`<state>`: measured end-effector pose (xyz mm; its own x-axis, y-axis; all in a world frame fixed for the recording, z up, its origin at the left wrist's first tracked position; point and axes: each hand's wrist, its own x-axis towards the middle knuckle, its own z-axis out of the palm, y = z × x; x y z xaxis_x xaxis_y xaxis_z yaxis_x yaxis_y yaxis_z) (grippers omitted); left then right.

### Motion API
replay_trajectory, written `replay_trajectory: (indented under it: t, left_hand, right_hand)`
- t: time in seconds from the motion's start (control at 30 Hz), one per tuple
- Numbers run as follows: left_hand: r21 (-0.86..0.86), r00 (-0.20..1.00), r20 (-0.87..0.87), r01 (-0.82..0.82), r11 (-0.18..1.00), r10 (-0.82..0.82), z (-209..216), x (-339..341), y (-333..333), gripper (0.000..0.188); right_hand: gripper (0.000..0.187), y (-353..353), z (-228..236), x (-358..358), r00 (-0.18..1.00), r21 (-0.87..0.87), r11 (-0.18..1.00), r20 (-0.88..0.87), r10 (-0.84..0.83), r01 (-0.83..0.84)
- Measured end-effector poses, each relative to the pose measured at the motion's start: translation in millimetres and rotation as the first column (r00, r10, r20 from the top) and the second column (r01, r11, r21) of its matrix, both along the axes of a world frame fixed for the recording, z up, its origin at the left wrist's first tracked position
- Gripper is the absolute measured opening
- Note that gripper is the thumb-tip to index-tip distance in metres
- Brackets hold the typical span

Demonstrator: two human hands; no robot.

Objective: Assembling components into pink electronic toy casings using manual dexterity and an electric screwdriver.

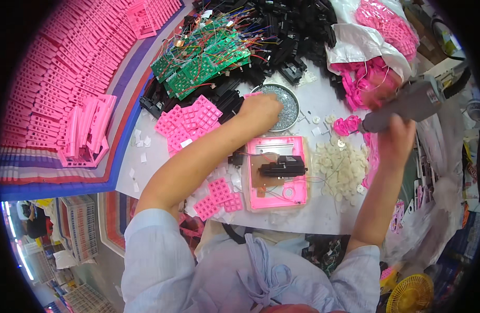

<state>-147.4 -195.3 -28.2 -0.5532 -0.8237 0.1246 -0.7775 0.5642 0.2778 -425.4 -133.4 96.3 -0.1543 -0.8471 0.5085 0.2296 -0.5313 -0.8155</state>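
My left hand (261, 111) reaches into a round tin (296, 112) of small silvery screws (287, 107). Its fingers are bent down together among the screws, and whatever they pinch is hidden. On the right, my right hand (398, 136) is wrapped round a grey electric screwdriver (407, 107), raised above the table with its nose toward the left; the fingers on its far side are blurred. Between my arms a pink plastic housing (302, 195) lies open side up. A black module (284, 167) with thin wires sits inside it.
Pink keypads (190, 122) lie left of the tin. Green circuit boards (208, 62) with wires and black parts (282, 31) are heaped behind. Pale discs (342, 169) spread right of the housing. A white sack (349, 44) of pink parts stands far right; pink frames (57, 73) are stacked left.
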Motion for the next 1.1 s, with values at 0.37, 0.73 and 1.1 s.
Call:
replay_trajectory:
  t: [0.37,0.73,1.1]
  left_hand:
    - [-0.108,0.989,-0.036,0.137,0.985,-0.141,2,-4,-1,0.018]
    - [-0.141,0.993,-0.073,0.077,0.987,-0.088,26,7,7,0.020]
    - [0.144,0.758,-0.652,0.146,0.979,-0.018,37,15,147,0.009]
  right_hand:
    - [0.034,9,-14,61,0.944,0.282,0.933,-0.176,0.278,-0.222]
    - [0.029,17,-21,76,0.953,0.295,0.936,-0.170,0.252,-0.194]
    - [0.022,87,-12,92,0.813,-0.013,0.829,0.190,0.550,-0.558]
